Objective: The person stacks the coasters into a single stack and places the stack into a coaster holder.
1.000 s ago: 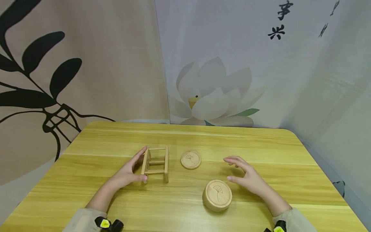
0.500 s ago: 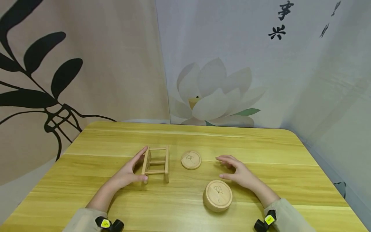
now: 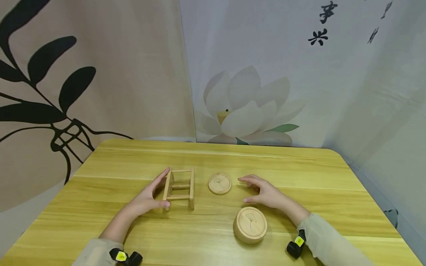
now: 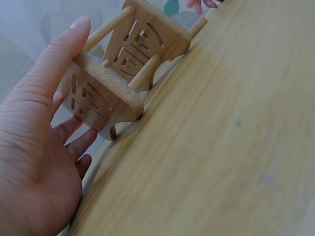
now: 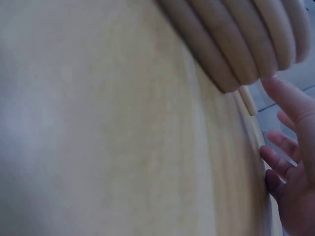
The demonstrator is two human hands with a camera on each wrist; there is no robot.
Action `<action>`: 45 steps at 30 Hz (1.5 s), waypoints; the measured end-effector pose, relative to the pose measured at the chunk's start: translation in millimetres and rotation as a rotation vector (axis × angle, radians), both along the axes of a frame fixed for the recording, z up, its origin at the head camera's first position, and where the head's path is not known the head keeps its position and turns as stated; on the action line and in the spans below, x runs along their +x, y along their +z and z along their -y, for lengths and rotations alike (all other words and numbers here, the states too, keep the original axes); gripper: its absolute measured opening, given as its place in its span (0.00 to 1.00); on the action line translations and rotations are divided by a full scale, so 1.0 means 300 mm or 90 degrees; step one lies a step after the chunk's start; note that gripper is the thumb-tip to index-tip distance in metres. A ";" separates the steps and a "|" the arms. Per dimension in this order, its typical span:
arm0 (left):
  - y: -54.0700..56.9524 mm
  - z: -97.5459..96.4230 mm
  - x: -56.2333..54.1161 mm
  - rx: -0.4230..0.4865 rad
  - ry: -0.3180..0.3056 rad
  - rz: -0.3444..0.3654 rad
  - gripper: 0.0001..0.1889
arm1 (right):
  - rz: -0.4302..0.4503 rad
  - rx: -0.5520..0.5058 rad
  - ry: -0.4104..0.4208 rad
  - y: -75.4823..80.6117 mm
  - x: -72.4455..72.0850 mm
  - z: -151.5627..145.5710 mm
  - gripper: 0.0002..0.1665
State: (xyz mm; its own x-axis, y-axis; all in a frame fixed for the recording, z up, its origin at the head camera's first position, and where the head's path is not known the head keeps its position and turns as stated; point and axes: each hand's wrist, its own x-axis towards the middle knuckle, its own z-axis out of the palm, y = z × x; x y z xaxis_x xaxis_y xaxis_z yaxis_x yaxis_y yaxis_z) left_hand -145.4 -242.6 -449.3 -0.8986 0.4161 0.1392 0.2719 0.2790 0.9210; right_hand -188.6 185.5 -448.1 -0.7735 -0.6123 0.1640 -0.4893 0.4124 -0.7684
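The surface (image 3: 299,166) is broad and looks smooth, so anything light on it could slide from a careless nudge. The left hand (image 3: 146,199) grips the rack (image 3: 181,186) by its left panel (image 4: 91,91), thumb at the near end and fingers at the far end; with only that side held, a knock on the other panel could swivel or tip it. The right hand (image 3: 266,193) hangs over the surface with its fingers loosely bent and spread from the thumb, pinching nothing, just right of the coaster (image 3: 219,183) and beyond the stack (image 3: 250,225). Its wrist is close to the stack, so a low pull back would risk the sleeve (image 3: 332,240) clipping the upper pieces. The rack stands upright on its feet, 2 panels joined by rods (image 4: 145,72); anything put in at a slant could catch on a rod and shove the frame. The stack, where the right wrist view shows what look like 5 rounded edges, seems loose, and a sideways bump would probably shear it. The coaster, smallest, lies flat between the rack and the right hand; being thin, it gives little edge to pinch, so clumsy fingertips might merely push it into the rack.
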 end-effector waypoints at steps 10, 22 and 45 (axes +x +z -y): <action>0.003 -0.003 0.003 -0.007 -0.006 -0.021 0.57 | -0.019 0.065 0.043 0.018 -0.053 0.039 0.45; 0.003 -0.006 0.000 -0.003 -0.005 -0.006 0.57 | -0.010 0.108 0.074 0.021 -0.099 0.084 0.49; 0.006 -0.003 0.006 -0.009 -0.001 -0.003 0.57 | -0.046 0.216 0.111 0.051 -0.133 0.171 0.55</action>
